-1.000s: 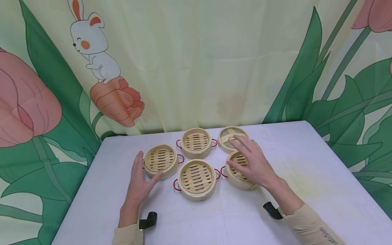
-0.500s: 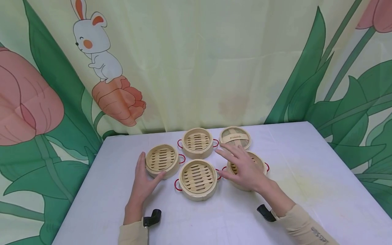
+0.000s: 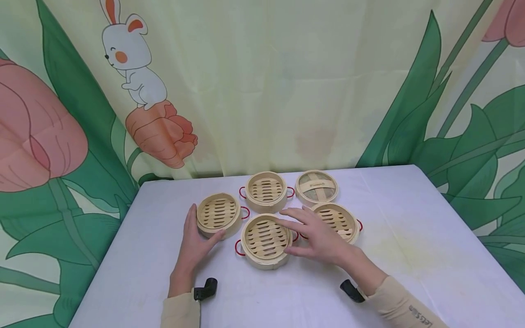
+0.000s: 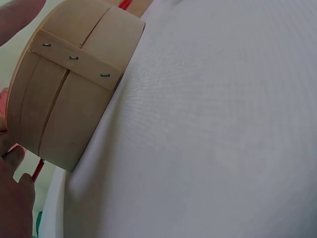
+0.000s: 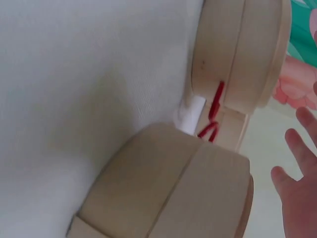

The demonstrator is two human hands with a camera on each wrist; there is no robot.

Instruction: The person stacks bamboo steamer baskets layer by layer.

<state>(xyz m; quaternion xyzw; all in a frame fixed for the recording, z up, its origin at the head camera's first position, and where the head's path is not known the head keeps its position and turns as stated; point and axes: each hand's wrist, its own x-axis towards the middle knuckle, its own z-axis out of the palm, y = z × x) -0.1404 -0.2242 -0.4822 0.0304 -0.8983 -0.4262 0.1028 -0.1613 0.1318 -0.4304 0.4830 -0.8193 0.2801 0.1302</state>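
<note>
My left hand [image 3: 194,252] lies around the near left side of the left bamboo steamer basket [image 3: 218,212]. Its fingers are at the left wall and its thumb is near the front rim; the left wrist view shows the basket's wall [image 4: 74,74] close by. My right hand [image 3: 317,237], fingers spread and holding nothing, hovers between the front middle steamer basket [image 3: 264,237] and the right steamer basket [image 3: 336,218]. It hides part of both. In the right wrist view its fingers [image 5: 299,148] stand apart from the baskets.
Another slatted steamer basket [image 3: 265,189] with red handles stands at the back middle. Beside it, at the back right, is a round woven bamboo lid [image 3: 316,187] with a strap. All rest on a white-covered table [image 3: 410,255], before a printed curtain [image 3: 262,91].
My right hand has moved left and toward me, from over the right basket to near the front middle one, uncovering the lid. The left hand has barely moved; the view has shifted slightly.
</note>
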